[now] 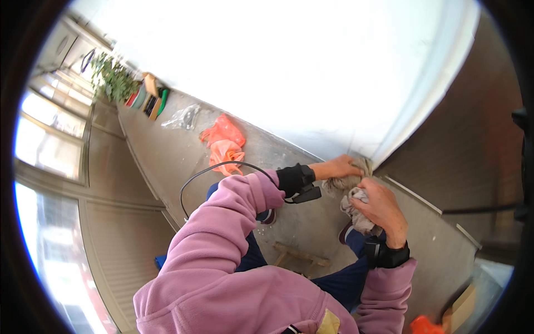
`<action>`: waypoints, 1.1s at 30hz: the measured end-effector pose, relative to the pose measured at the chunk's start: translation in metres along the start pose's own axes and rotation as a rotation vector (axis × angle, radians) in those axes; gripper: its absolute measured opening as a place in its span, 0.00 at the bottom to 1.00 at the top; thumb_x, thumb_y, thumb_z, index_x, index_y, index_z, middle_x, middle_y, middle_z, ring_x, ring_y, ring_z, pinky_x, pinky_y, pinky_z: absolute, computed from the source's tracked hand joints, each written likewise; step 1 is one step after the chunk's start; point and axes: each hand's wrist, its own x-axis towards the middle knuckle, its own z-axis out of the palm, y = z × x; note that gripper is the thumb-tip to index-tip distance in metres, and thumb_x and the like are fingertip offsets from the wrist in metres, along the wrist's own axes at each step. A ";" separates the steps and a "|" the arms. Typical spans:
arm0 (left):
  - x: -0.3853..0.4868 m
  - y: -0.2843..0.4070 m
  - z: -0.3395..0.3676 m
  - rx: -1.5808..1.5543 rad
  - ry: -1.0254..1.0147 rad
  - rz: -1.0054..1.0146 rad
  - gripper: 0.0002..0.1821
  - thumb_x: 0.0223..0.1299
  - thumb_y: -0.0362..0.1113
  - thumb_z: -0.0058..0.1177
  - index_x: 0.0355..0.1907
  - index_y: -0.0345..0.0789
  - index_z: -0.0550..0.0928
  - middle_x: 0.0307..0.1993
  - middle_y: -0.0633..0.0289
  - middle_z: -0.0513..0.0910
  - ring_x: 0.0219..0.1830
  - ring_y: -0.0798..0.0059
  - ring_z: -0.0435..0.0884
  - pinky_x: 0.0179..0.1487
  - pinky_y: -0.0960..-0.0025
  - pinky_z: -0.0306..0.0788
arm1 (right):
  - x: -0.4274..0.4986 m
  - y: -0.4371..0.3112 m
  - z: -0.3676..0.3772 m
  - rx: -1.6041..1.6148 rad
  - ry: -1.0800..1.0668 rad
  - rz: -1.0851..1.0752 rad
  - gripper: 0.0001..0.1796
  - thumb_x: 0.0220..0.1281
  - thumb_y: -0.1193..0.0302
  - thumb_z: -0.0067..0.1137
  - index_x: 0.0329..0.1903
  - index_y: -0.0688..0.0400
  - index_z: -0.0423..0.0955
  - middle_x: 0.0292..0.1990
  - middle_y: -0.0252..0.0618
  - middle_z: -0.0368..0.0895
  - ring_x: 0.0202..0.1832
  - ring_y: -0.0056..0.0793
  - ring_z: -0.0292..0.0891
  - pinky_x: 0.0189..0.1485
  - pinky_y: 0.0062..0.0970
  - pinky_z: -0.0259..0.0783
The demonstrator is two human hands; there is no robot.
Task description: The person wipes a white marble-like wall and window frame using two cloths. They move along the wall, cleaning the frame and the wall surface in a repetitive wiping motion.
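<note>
My left hand (338,166) grips a grey-beige cloth (341,184) low at the foot of the white wall (292,83), beside the end of the wall where a brown door panel (454,137) begins. Just nearer to me, my right hand (386,206) is closed around a second crumpled greyish cloth (359,215). The two hands are close together above the concrete floor (300,227). Part of each cloth is hidden under the fingers. Both wrists wear black bands, and a black cable (196,179) loops beside the left sleeve.
Orange-red plastic bags (225,137) and a clear plastic bag (183,117) lie along the wall. Farther off stand a potted plant (112,79) and a cardboard box (152,104). A wooden stool (302,254) is between my legs. Windows (50,137) line the left side.
</note>
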 end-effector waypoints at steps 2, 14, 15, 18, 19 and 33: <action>-0.002 0.000 -0.004 0.210 -0.090 0.045 0.24 0.59 0.47 0.60 0.46 0.26 0.82 0.40 0.49 0.85 0.41 0.62 0.82 0.46 0.62 0.73 | 0.007 -0.003 -0.004 0.001 0.012 0.029 0.17 0.55 0.64 0.63 0.41 0.62 0.74 0.39 0.51 0.80 0.43 0.53 0.77 0.44 0.43 0.70; 0.019 0.000 -0.018 0.340 0.015 0.029 0.31 0.62 0.54 0.57 0.47 0.22 0.78 0.43 0.43 0.82 0.41 0.55 0.79 0.43 0.53 0.70 | 0.032 0.008 0.000 0.135 0.278 0.024 0.17 0.57 0.65 0.64 0.42 0.64 0.75 0.33 0.52 0.82 0.35 0.46 0.79 0.40 0.35 0.73; 0.015 -0.001 -0.021 0.287 0.030 0.073 0.32 0.62 0.55 0.56 0.48 0.22 0.78 0.43 0.44 0.82 0.41 0.57 0.79 0.43 0.54 0.70 | 0.033 0.010 0.001 0.136 0.308 0.005 0.17 0.57 0.65 0.64 0.42 0.64 0.75 0.32 0.52 0.82 0.35 0.45 0.80 0.40 0.35 0.73; -0.003 -0.006 -0.030 0.085 0.097 0.139 0.32 0.63 0.56 0.56 0.50 0.24 0.78 0.43 0.48 0.82 0.41 0.62 0.79 0.43 0.57 0.70 | 0.037 0.013 0.002 0.115 0.322 0.039 0.17 0.58 0.64 0.64 0.42 0.65 0.75 0.33 0.52 0.82 0.36 0.45 0.80 0.41 0.36 0.72; -0.013 -0.010 -0.031 -0.041 0.120 0.098 0.32 0.63 0.56 0.56 0.50 0.25 0.78 0.43 0.50 0.82 0.42 0.63 0.79 0.43 0.58 0.70 | 0.038 0.013 0.002 0.118 0.322 0.044 0.17 0.59 0.64 0.64 0.42 0.65 0.74 0.33 0.52 0.82 0.36 0.44 0.80 0.41 0.36 0.72; -0.103 -0.016 -0.075 -0.823 0.618 -0.014 0.23 0.63 0.48 0.59 0.53 0.34 0.80 0.38 0.62 0.84 0.35 0.75 0.82 0.41 0.71 0.76 | 0.057 0.016 0.015 0.081 0.357 0.023 0.20 0.58 0.62 0.65 0.43 0.65 0.75 0.34 0.54 0.81 0.36 0.44 0.78 0.42 0.36 0.72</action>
